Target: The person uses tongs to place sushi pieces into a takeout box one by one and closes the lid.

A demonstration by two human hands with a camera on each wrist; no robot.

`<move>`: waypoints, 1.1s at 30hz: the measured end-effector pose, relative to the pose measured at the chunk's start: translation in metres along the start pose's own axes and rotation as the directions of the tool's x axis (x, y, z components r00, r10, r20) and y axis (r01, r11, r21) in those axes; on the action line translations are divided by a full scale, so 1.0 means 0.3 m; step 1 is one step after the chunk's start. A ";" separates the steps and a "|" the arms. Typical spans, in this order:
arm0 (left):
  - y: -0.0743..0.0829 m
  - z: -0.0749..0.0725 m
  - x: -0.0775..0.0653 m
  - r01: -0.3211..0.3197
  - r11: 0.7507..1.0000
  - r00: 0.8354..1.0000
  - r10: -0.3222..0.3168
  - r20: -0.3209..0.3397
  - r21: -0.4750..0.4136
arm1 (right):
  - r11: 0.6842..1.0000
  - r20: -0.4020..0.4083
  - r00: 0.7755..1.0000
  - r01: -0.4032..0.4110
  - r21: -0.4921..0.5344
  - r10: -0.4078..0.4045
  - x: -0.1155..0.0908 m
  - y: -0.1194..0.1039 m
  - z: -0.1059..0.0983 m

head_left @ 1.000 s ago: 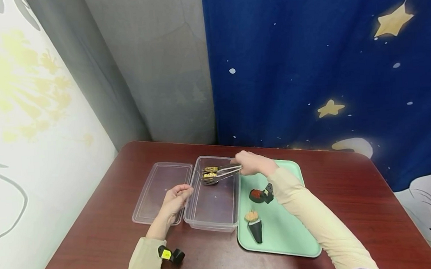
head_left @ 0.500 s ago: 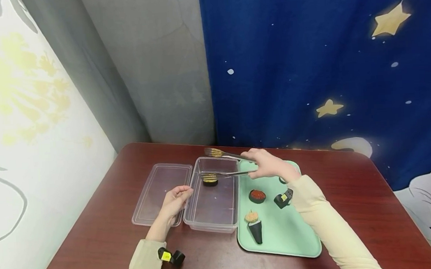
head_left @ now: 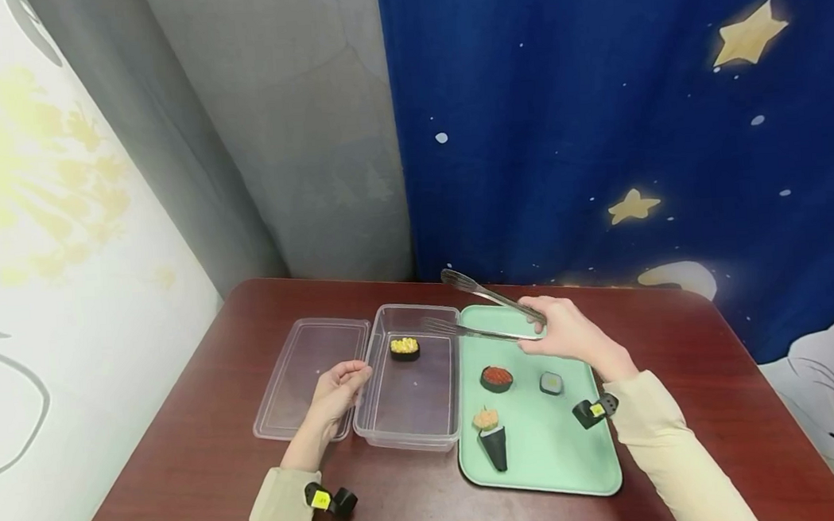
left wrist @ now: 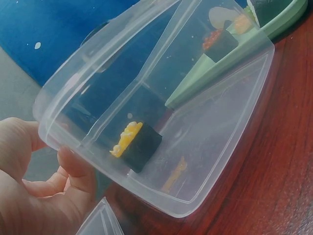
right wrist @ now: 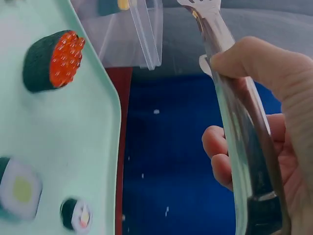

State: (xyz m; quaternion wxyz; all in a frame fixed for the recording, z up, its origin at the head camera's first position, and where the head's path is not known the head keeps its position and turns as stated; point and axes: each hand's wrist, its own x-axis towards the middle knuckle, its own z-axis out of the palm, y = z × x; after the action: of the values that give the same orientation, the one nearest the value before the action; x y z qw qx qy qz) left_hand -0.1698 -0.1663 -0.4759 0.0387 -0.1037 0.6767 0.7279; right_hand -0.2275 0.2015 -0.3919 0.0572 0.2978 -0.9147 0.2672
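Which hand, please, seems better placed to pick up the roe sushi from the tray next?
Likely the right hand: it holds open tongs near the roe sushi on the green tray, while the left hand, farther off, pinches the clear container.

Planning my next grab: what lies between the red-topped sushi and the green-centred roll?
Only bare green tray, as the head and right wrist views show.

The head view is bright and evenly lit, but the white hanging cloth with yellow print (head_left: 39, 172) is almost washed out. The glossy red-brown wooden bench (head_left: 403, 500) carries a pale sheen. In the right wrist view, the shiny metal tongs (right wrist: 244, 122) show reflections, and the white-and-green sushi roll (right wrist: 22, 191) is blurred.
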 end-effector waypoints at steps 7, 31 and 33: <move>0.005 0.000 0.001 0.007 1.000 1.000 -0.007 -0.002 -0.009 | 0.992 -0.022 0.991 -0.128 0.005 0.129 -0.096 0.038 -0.029; 0.002 0.000 0.002 0.005 1.000 1.000 -0.005 0.000 -0.013 | 0.963 -0.107 0.960 -0.264 -0.049 0.258 -0.400 0.222 -0.033; 0.001 0.001 0.002 0.003 1.000 1.000 -0.003 0.000 -0.011 | 0.959 -0.103 0.956 -0.280 -0.047 0.274 -0.417 0.233 -0.026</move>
State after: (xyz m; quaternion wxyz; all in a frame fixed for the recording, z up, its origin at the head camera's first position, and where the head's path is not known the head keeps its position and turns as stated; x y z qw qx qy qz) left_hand -0.1706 -0.1661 -0.4757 0.0392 -0.1053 0.6725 0.7316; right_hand -0.1661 0.3174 -0.4501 0.0719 0.1518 -0.9513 0.2586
